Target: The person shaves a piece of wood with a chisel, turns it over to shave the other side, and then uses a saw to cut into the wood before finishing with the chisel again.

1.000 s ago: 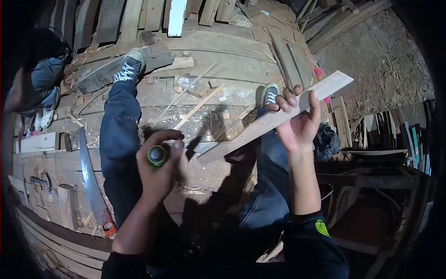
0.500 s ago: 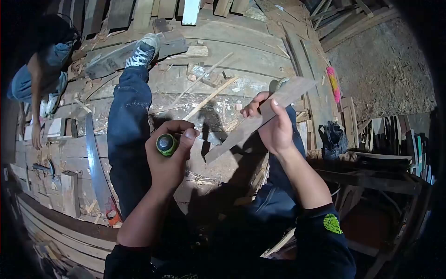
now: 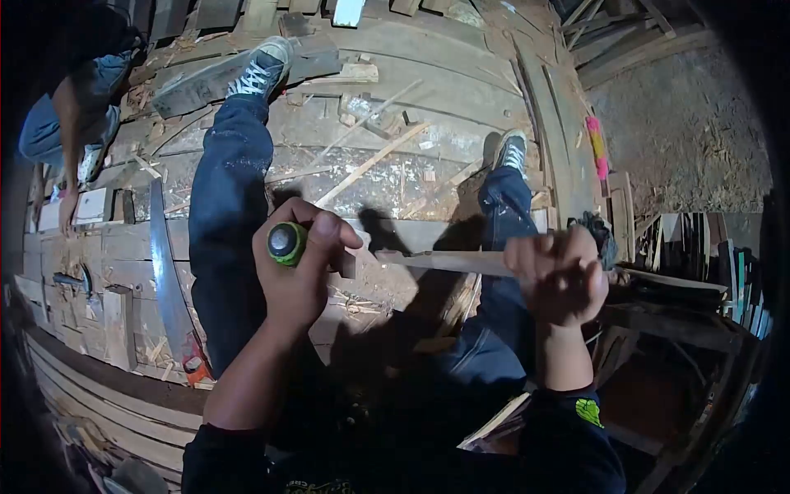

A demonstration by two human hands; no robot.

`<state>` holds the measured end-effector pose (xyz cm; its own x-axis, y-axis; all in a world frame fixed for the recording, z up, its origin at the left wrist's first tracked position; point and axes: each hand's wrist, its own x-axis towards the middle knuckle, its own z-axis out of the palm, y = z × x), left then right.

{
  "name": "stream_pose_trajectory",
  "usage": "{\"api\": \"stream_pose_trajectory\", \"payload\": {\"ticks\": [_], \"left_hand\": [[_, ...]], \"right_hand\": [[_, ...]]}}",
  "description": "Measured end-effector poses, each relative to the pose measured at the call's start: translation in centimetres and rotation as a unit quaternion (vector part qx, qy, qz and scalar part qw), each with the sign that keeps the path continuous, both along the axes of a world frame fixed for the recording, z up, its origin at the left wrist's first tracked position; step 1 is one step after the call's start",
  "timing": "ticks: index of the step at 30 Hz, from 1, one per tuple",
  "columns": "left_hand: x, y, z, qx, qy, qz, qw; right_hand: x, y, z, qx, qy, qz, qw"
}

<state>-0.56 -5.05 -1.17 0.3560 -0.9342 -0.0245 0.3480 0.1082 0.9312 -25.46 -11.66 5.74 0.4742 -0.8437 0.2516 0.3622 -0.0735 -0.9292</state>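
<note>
wooden strip (image 3: pixel 444 262) in right hand (image 3: pixel 559 276), maybe edge-on

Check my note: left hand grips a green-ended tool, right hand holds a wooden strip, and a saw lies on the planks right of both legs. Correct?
Wrong on one point. The head view shows the saw lying on the planks left of the left leg, not right of both legs. The left hand does grip the green-ended tool, and the right hand holds the wooden strip.

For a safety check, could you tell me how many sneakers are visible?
2: left sneaker on the planks at top, right sneaker above the right hand; others may be hidden.
</note>
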Motion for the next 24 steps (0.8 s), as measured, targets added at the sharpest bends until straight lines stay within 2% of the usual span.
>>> {"api": "stream_pose_trajectory", "payload": {"ticks": [2, 4, 6, 7, 8, 10, 12, 14, 15, 16, 19, 21, 24], "left_hand": [[0.4, 0.1, -1.0, -0.07, 0.045, -0.019, 0.996], [0.5, 0.3, -0.7, -0.143, 0.065, -0.06, 0.986], [0.5, 0.6, -0.5, -0.147, 0.085, -0.095, 0.981], [0.5, 0.8, -0.3, -0.153, 0.108, -0.12, 0.975], [0.4, 0.9, -0.1, -0.146, 0.108, -0.127, 0.975], [0.3, 1.0, 0.4, -0.197, 0.061, -0.169, 0.964], [0.1, 1.9, 0.9, -0.185, 0.042, -0.188, 0.964], [-0.6, 3.1, 1.8, -0.179, 0.089, -0.194, 0.96], [-1.2, 3.3, 2.1, -0.199, 0.064, -0.19, 0.959], [-1.2, 3.4, 1.8, -0.226, 0.08, -0.229, 0.943], [-1.1, 3.2, 2.1, -0.254, 0.05, -0.279, 0.925], [-1.1, 2.5, 3.1, -0.301, 0.038, -0.342, 0.89], [-3.4, 3.1, 1.7, -0.255, 0.036, -0.354, 0.899]], "right_hand": [[0.1, 2.4, 0.1, -0.058, 0.043, 0.049, 0.996], [-0.3, 4.9, -0.7, -0.112, 0.002, 0.044, 0.993], [-0.4, 7.1, -2.2, -0.143, -0.114, -0.006, 0.983], [-0.9, 6.7, -2.2, -0.172, -0.14, 0.097, 0.97], [-1.2, 7.2, -3.0, -0.197, -0.157, 0.126, 0.959], [-1.1, 8.0, -3.5, -0.188, -0.15, 0.138, 0.961], [-1.3, 9.2, -3.9, -0.194, -0.157, 0.094, 0.964], [-1.5, 10.4, -4.3, -0.197, -0.16, 0.017, 0.967], [-1.2, 10.9, -4.5, -0.192, -0.173, -0.014, 0.966], [-1.2, 11.0, -4.4, -0.19, -0.177, -0.02, 0.966], [-1.0, 10.5, -3.9, -0.235, -0.156, 0.118, 0.952], [-1.3, 11.5, -3.7, -0.218, -0.124, 0.116, 0.961], [-1.0, 11.4, -2.7, -0.193, -0.088, 0.121, 0.97]]}}
